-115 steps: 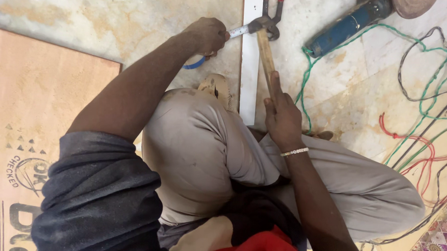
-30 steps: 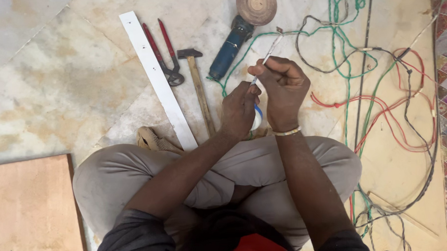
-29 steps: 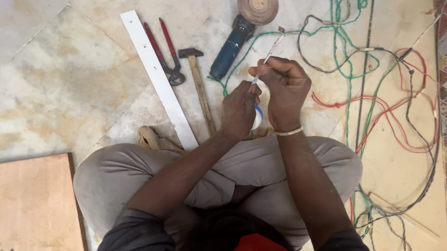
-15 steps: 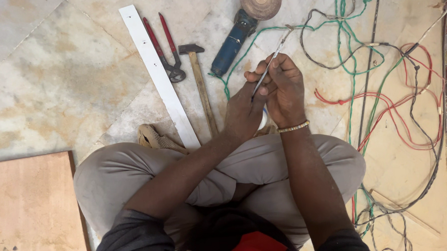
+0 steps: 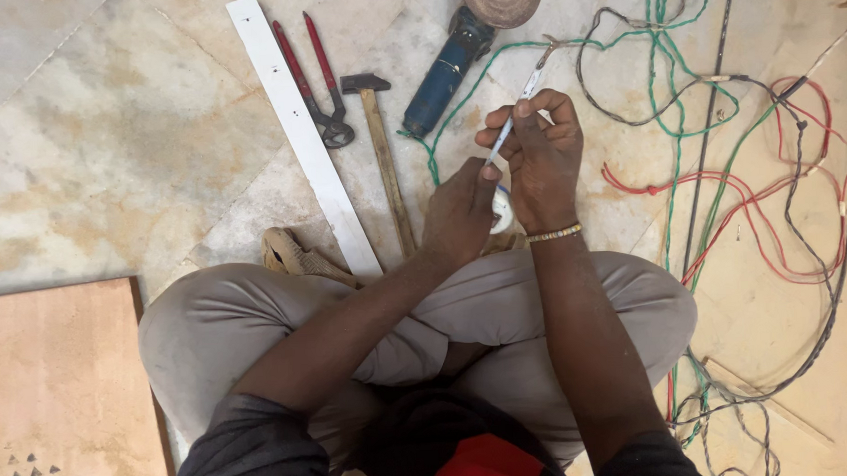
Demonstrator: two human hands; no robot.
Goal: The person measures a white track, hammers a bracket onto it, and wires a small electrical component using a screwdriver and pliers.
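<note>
I sit cross-legged on a marble floor with both hands raised in front of my knees. My right hand (image 5: 540,154) pinches a thin pale wire end (image 5: 529,82) that slants up to the right toward the tangled cables. My left hand (image 5: 460,213) sits just below and to the left. It holds a small white tape roll (image 5: 503,210), with its thumb pressed against the lower part of the wire. The two hands touch each other.
A long white strip (image 5: 300,130), red-handled pincers (image 5: 313,82), a wooden-handled hammer (image 5: 383,146) and a blue angle grinder (image 5: 450,63) lie on the floor ahead. Green, red and dark cables (image 5: 741,180) sprawl to the right. A plywood board (image 5: 58,391) lies at the lower left.
Earlier my left hand was out by the pincers and my right hand lay on the hammer handle. Both have since come together on the wire. Over the last second they shifted only slightly.
</note>
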